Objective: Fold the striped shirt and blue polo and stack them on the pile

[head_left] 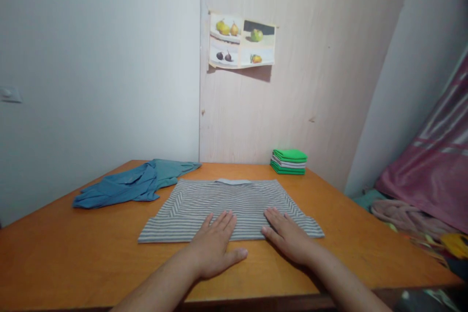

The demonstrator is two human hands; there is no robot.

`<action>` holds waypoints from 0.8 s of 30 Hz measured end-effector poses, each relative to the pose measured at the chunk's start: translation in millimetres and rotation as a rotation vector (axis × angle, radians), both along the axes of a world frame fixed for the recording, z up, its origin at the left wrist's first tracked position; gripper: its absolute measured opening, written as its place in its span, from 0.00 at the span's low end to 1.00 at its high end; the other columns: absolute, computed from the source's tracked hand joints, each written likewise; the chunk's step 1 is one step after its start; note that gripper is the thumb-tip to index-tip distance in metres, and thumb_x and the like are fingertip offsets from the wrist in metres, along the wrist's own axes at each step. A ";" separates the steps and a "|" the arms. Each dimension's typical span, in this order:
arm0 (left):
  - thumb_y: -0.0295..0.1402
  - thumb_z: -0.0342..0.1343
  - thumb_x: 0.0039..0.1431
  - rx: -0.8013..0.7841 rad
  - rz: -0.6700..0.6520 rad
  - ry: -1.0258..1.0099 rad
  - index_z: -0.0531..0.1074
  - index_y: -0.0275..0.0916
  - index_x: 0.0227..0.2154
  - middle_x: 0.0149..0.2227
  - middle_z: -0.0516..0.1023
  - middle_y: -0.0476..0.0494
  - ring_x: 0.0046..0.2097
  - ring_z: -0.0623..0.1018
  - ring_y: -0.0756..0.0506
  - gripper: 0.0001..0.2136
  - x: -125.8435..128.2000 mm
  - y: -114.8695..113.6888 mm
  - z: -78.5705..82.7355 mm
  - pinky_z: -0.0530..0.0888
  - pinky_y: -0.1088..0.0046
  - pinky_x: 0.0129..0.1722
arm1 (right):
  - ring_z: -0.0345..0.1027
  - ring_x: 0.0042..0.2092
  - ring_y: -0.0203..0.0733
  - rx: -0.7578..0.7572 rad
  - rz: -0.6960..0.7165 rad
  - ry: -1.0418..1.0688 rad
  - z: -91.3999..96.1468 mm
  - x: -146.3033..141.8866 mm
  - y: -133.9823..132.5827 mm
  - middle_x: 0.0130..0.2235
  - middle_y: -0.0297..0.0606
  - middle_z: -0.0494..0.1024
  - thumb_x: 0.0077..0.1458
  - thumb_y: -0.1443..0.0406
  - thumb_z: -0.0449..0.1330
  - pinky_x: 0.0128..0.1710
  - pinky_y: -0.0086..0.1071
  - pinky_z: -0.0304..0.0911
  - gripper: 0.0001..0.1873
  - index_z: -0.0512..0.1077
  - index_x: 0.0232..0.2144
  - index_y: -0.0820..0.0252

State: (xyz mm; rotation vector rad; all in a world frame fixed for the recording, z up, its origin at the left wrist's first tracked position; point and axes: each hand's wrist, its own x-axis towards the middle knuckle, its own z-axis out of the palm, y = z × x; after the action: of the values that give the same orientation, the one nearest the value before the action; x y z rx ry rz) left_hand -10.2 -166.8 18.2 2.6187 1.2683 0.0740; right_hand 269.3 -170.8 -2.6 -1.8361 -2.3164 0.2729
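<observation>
A grey-and-white striped shirt [241, 200] lies flat on the orange-brown table, its pale collar [233, 182] at the far side. Its sides slant inward toward the collar, and the near edge makes a straight folded band. My left hand [216, 246] rests palm down on the near edge left of centre, fingers stretched forward and thumb out to the right over bare wood. On the right part of the same edge my right hand [287, 236] lies flat, its fingers pointing forward and to the left. Neither hand grips the cloth.
On the table [73, 263], a crumpled blue garment [135, 183] lies at the back left. A neat stack of green and white folded cloths [288, 162] sits at the back right. A wall with a fruit poster [242, 41] stands behind; pink fabric [431, 175] hangs at right.
</observation>
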 end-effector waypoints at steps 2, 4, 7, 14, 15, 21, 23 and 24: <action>0.65 0.35 0.60 -0.009 0.007 0.004 0.45 0.36 0.71 0.72 0.38 0.39 0.72 0.40 0.36 0.45 0.5 -1.2 2.2 0.39 0.45 0.68 | 0.35 0.72 0.51 0.045 -0.075 -0.012 -0.4 12.4 2.6 0.71 0.44 0.47 0.63 0.40 0.37 0.70 0.51 0.32 0.45 0.51 0.69 0.64; 0.65 0.35 0.60 -0.018 0.010 0.006 0.44 0.36 0.71 0.72 0.38 0.39 0.72 0.40 0.36 0.45 0.9 -1.7 3.2 0.39 0.46 0.69 | 0.33 0.72 0.53 0.077 -0.172 -0.037 -3.8 27.9 4.7 0.72 0.45 0.46 0.63 0.40 0.38 0.69 0.53 0.33 0.45 0.51 0.69 0.66; 0.65 0.36 0.60 -0.016 0.003 -0.010 0.43 0.36 0.71 0.72 0.37 0.39 0.72 0.40 0.36 0.45 0.7 -0.3 0.2 0.39 0.46 0.69 | 0.34 0.72 0.54 0.048 -0.237 -0.052 -16.6 49.3 7.3 0.71 0.47 0.47 0.63 0.41 0.38 0.69 0.55 0.37 0.46 0.52 0.69 0.68; 0.63 0.32 0.63 -0.028 -0.024 -0.104 0.46 0.38 0.71 0.72 0.43 0.38 0.72 0.43 0.39 0.42 -10.8 5.2 -6.8 0.41 0.50 0.69 | 0.38 0.72 0.55 0.119 -0.215 -0.076 -50.1 72.1 17.2 0.70 0.45 0.52 0.62 0.41 0.40 0.68 0.58 0.42 0.44 0.56 0.68 0.63; 0.62 0.31 0.64 -0.030 -0.004 -0.112 0.46 0.38 0.71 0.72 0.43 0.38 0.72 0.43 0.39 0.41 -16.1 6.0 -5.3 0.42 0.50 0.69 | 0.38 0.72 0.55 0.129 -0.206 -0.075 -53.7 74.9 19.1 0.70 0.45 0.53 0.62 0.41 0.40 0.67 0.59 0.43 0.44 0.56 0.68 0.63; 0.62 0.29 0.64 0.031 0.240 -0.073 0.47 0.37 0.70 0.72 0.42 0.37 0.72 0.43 0.37 0.41 -74.0 19.8 0.2 0.43 0.46 0.68 | 0.39 0.71 0.57 0.158 -0.176 -0.067 -71.0 92.2 30.6 0.69 0.43 0.54 0.60 0.41 0.41 0.66 0.62 0.44 0.43 0.59 0.67 0.61; 0.63 0.29 0.64 0.055 0.331 -0.033 0.49 0.37 0.70 0.72 0.42 0.36 0.72 0.43 0.35 0.42 -94.2 25.7 -4.0 0.44 0.45 0.67 | 0.39 0.71 0.57 0.145 -0.159 -0.076 -74.0 95.1 32.8 0.69 0.41 0.54 0.59 0.40 0.42 0.66 0.63 0.44 0.42 0.63 0.65 0.58; 0.63 0.30 0.63 0.063 0.357 -0.015 0.49 0.38 0.70 0.72 0.43 0.36 0.72 0.44 0.34 0.42 -102.0 28.2 -6.9 0.44 0.44 0.67 | 0.39 0.71 0.58 0.141 -0.153 -0.079 -74.8 95.5 33.4 0.69 0.41 0.54 0.59 0.40 0.43 0.66 0.63 0.44 0.41 0.64 0.64 0.57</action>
State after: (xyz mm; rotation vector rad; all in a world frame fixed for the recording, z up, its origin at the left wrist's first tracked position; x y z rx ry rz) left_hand -112.2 -138.6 11.3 2.4036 1.7382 0.1959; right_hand 364.8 -137.5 -77.4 -1.9725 -2.1665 0.0156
